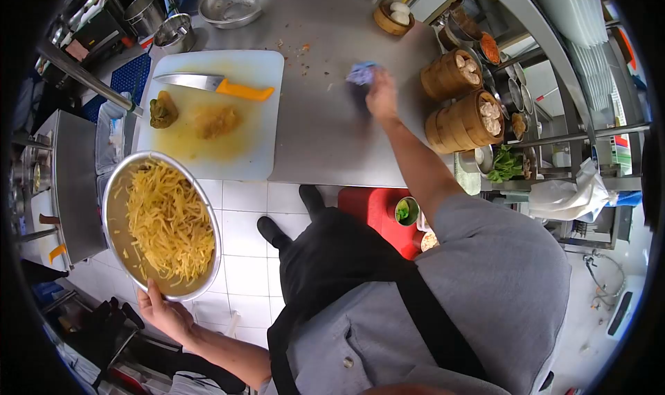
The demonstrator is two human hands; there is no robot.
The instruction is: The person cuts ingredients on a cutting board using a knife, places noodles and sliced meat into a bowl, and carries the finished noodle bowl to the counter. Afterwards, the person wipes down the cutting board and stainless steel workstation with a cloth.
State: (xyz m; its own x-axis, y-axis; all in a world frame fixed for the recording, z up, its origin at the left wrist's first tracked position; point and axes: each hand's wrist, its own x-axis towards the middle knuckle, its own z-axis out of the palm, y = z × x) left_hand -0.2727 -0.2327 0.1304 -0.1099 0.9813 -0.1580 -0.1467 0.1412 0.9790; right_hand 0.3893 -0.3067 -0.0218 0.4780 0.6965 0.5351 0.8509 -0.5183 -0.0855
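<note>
My left hand point(166, 313) grips the rim of a round metal bowl point(116, 237), thumb over the edge. The bowl is tilted toward me, off the table's near edge, and holds shredded yellow strips point(170, 222). My right hand point(382, 96), blurred by motion, is closed on a bluish-purple cloth point(361, 74) pressed against the steel table point(312, 132). A white cutting board point(260, 135) lies left of the cloth. On it rest a yellow-handled knife point(215, 83), a greenish-brown lump point(163, 111) and a wet yellowish heap point(215, 121).
Bamboo steamers point(443, 128) with dumplings line the table's right side; a smaller steamer point(393, 22) with buns stands at the back. Small scraps point(305, 47) lie behind the cutting board. A metal basin point(233, 4) sits at the back left. Below the near edge is a red surface point(374, 211).
</note>
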